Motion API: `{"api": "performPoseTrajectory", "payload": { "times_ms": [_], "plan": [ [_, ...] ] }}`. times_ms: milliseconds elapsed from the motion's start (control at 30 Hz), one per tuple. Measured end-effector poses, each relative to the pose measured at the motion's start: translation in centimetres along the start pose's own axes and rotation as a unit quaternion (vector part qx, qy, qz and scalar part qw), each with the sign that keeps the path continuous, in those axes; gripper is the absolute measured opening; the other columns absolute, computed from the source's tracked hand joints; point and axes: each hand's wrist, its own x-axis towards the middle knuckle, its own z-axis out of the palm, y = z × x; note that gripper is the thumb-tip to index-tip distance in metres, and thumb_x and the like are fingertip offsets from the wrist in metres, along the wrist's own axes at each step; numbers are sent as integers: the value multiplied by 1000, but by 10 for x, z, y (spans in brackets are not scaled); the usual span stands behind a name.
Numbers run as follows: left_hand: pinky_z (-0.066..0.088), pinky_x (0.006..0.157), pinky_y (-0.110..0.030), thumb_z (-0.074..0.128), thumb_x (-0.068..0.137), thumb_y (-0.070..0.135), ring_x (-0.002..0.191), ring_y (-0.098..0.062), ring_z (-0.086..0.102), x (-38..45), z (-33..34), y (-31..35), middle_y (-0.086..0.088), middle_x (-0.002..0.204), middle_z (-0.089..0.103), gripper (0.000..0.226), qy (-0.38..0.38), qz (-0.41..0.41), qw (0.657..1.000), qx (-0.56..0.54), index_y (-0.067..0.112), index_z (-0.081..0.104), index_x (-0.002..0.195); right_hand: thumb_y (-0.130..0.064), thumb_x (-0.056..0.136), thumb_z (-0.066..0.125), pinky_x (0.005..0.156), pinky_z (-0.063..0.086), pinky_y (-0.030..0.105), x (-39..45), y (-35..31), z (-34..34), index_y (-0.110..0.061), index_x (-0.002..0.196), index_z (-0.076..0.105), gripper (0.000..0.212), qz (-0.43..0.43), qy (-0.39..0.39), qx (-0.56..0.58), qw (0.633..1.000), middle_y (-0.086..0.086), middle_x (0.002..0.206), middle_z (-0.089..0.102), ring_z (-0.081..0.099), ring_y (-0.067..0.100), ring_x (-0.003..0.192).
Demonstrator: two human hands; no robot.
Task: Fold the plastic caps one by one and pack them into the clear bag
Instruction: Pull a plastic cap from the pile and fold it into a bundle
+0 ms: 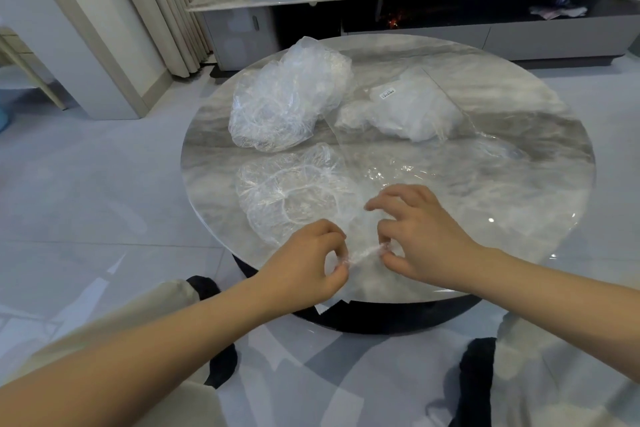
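We pinch a thin rolled cap (363, 255) at each end, left hand (308, 262) and right hand (420, 236), probably to keep the fold tight. It lies left to right at the near edge of the worktop (519, 184). The clear bag (405, 107) waits farther back.

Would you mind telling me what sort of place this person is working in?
Probably a home living room: a round marble-look coffee table, a low TV-style cabinet along the wall, and full-length curtains beside it.
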Motion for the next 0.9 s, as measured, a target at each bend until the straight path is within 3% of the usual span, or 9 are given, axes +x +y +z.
{"api": "performPoseTrajectory", "payload": {
  "times_ms": [100, 200, 300, 400, 500, 567, 667, 767, 900],
  "plan": [
    [44, 87, -17, 57, 91, 25, 98, 0, 57, 0, 2, -3, 9, 102, 65, 8, -50, -52, 995, -71, 19, 62, 90, -30, 69, 55, 104, 29, 36, -11, 0, 4, -22, 62, 57, 11, -47, -112, 59, 991, -2, 118, 66, 45, 27, 130],
    [48, 78, -23, 54, 93, 25, 85, -4, 59, 1, 3, -3, 10, 86, 64, 9, -77, -48, 993, -80, 19, 58, 88, -33, 72, 48, 116, 12, 30, -19, 0, 1, -23, 75, 47, 10, -57, -173, 100, 978, -5, 109, 66, 36, 18, 137],
    [49, 70, -37, 47, 96, 30, 73, -18, 59, 2, 5, -3, 1, 81, 64, 12, -94, -52, 993, -44, 20, 53, 90, -39, 75, 55, 115, 5, 28, -21, 3, 0, -21, 94, 45, 29, -49, -176, 89, 979, -6, 83, 60, 49, 10, 104],
    [48, 68, -35, 42, 98, 31, 72, -18, 59, 6, 9, -5, -1, 84, 66, 13, -79, -65, 994, -25, 22, 49, 92, -51, 77, 50, 107, 11, 25, -21, 8, 2, -25, 114, 46, 45, -26, -182, 38, 982, -7, 75, 58, 44, 11, 84],
    [41, 59, -21, 41, 100, 28, 64, -13, 56, 10, 13, -8, 0, 77, 62, 10, -56, -87, 995, -15, 23, 46, 94, -54, 87, 43, 97, 23, 26, -21, 11, 3, -23, 81, 57, 35, 12, -212, -11, 977, -7, 71, 54, 37, 13, 77],
    [38, 56, -18, 42, 100, 26, 61, -11, 53, 15, 16, -13, 3, 72, 58, 11, -32, -106, 994, -15, 20, 49, 94, -48, 92, 40, 91, 27, 25, -20, 10, 6, -20, 58, 43, 44, 62, -228, -16, 971, -5, 68, 45, 35, 14, 74],
    [38, 53, -20, 41, 100, 24, 59, -14, 52, 25, 21, -22, -2, 73, 60, 18, -8, -141, 990, -18, 12, 54, 97, -41, 94, 41, 84, 31, 27, -18, 14, 13, -12, 52, 40, 50, 175, -212, 41, 961, 1, 66, 44, 36, 13, 66],
    [34, 48, -18, 42, 100, 22, 52, -11, 45, 30, 28, -34, 0, 66, 54, 19, -2, -170, 985, 0, 8, 55, 98, -49, 95, 40, 65, 30, 24, -15, 18, 15, -12, 50, 31, 59, 271, -264, 108, 919, -1, 49, 34, 32, 13, 48],
    [43, 59, -35, 37, 100, 19, 66, -25, 55, 36, 37, -40, -9, 82, 58, 19, -27, -137, 984, 110, 5, 50, 100, -55, 95, 36, 51, 23, 24, -13, 19, 19, -14, 54, 32, 58, 333, -321, 86, 882, -3, 52, 37, 37, 13, 50]
  ]
}}
